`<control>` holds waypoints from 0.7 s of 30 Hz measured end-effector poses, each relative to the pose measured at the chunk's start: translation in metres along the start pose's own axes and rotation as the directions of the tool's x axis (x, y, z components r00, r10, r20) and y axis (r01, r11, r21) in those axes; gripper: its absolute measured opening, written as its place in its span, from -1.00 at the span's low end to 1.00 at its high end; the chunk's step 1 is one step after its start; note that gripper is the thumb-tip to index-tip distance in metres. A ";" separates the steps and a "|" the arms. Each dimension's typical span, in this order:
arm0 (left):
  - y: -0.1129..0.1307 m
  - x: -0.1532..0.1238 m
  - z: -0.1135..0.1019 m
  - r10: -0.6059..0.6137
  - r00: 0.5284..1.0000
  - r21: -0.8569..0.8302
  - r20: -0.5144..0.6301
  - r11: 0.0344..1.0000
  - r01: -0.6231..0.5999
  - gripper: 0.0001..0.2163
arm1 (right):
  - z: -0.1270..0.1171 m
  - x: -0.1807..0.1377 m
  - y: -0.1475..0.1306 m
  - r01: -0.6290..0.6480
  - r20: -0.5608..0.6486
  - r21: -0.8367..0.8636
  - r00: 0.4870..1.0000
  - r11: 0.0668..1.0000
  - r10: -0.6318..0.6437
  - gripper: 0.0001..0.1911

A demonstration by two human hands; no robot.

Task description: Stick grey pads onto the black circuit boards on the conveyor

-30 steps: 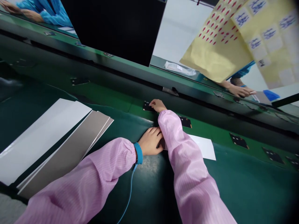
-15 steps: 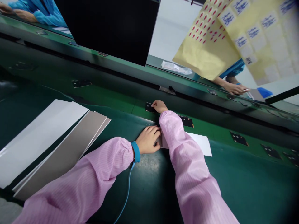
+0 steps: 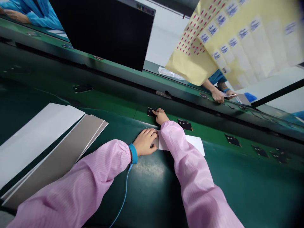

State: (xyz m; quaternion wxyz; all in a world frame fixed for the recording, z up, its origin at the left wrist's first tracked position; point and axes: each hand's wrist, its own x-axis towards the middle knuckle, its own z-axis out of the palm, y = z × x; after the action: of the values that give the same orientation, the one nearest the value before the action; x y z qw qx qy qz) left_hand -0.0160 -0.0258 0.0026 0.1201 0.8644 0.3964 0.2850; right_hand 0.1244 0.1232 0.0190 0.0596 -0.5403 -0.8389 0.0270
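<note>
My left hand (image 3: 145, 142), with a blue strap at the wrist, lies with its fingers stretched over the left end of a grey and white strip (image 3: 162, 141). My right arm crosses over this strip and hides part of it. Beyond it, my right hand (image 3: 162, 117) has its fingers curled together at the right edge of a small black circuit board (image 3: 150, 111). The fingertips touch that board; how firmly they grip is hard to make out. Another black circuit board (image 3: 185, 124) lies just right of my right wrist.
Long white sheets (image 3: 40, 133) and grey strips (image 3: 59, 152) lie at left. More black boards (image 3: 232, 140) line the green belt. A dark monitor (image 3: 104, 31) and yellow label sheets (image 3: 237, 41) hang ahead. A blue cord (image 3: 125, 193) trails from my wrist. Across, a co-worker's hands (image 3: 218, 95) show.
The view has shifted a little. My right hand has drawn slightly nearer, still at the black circuit board, with a finger over it. My left hand stays on the strip. The co-worker's hands have moved.
</note>
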 end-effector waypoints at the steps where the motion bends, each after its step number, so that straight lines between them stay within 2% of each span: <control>1: 0.000 0.000 0.000 0.000 1.000 0.000 0.000 1.000 0.000 -0.72 | -0.003 -0.003 0.003 -0.007 0.003 0.048 1.000 0.999 0.007 -0.41; 3: 0.000 -0.001 0.000 0.006 1.000 0.002 -0.004 1.000 -0.006 -0.73 | -0.010 -0.015 0.004 -0.018 -0.050 0.167 0.998 0.986 0.027 -0.39; 5: 0.000 -0.002 -0.001 0.015 1.000 0.003 -0.011 1.000 -0.015 -0.73 | -0.013 -0.039 -0.001 0.008 -0.181 0.274 0.983 0.962 0.043 -0.42; 7: -0.001 -0.002 -0.001 0.018 1.000 0.002 -0.015 1.000 -0.018 -0.73 | -0.011 -0.073 -0.012 0.086 -0.335 0.322 0.942 0.943 0.028 -0.48; 9: -0.002 -0.002 -0.001 0.014 1.000 -0.003 -0.014 1.000 -0.014 -0.72 | -0.002 -0.109 -0.024 0.187 -0.429 0.326 0.903 0.927 -0.031 -0.55; 11: -0.002 -0.002 -0.001 0.010 1.000 -0.004 -0.012 1.000 -0.010 -0.71 | 0.010 -0.138 -0.034 0.275 -0.444 0.302 0.888 0.913 -0.121 -0.53; 13: -0.003 -0.001 -0.001 0.015 1.000 0.002 -0.010 1.000 -0.015 -0.72 | 0.021 -0.153 -0.039 0.316 -0.425 0.279 0.887 0.907 -0.179 -0.49; 16: -0.003 -0.001 -0.001 0.025 1.000 0.012 -0.008 1.000 -0.025 -0.73 | 0.028 -0.157 -0.041 0.293 -0.396 0.257 0.901 0.921 -0.176 -0.48; 21: 0.000 -0.001 -0.002 0.042 0.999 0.036 -0.008 0.998 -0.041 -0.77 | 0.024 -0.154 -0.041 0.270 -0.396 0.245 0.904 0.931 -0.159 -0.51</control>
State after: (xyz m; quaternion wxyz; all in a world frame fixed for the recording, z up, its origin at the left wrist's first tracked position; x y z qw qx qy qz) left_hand -0.0179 -0.0269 0.0034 0.0970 0.8733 0.3840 0.2838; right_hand 0.1466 -0.0334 -0.0114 0.2987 -0.4241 -0.8539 0.0422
